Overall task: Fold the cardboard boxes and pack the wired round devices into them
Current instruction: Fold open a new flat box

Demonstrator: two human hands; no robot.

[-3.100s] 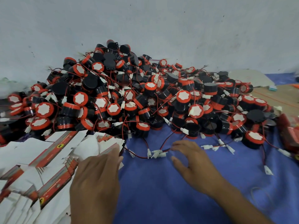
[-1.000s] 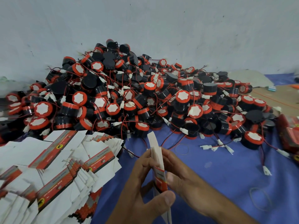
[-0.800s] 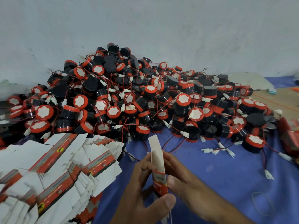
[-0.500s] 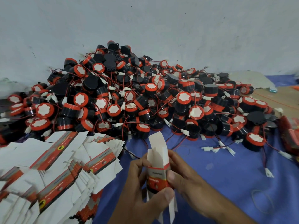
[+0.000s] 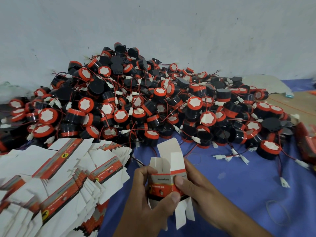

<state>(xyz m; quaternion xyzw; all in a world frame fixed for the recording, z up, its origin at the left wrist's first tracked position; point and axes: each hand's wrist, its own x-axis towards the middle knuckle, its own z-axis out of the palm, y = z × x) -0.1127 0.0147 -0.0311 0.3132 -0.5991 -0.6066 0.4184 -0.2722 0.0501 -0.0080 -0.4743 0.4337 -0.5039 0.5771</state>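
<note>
Fingers [image 5: 179, 182] of both hands pinch the half-opened cardboard box [image 5: 166, 177] at lower centre, its long axis upright, flaps loose above and below. Left hand [image 5: 147, 199] cups its near face, thumb across; right hand [image 5: 196, 187] presses its right wall. Wired round devices [image 5: 153, 106] lie heaped beyond, toward the frame's middle.

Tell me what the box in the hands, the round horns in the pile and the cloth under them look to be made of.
Box: thin printed cardboard, matte white inside, holding sharp creases at its flaps.
Round horns: seemingly moulded plastic, glossy black bodies with red rims and white faces; red insulated wires end in white connectors.
Cloth: blue woven fabric, matte, softly wrinkled.
</note>
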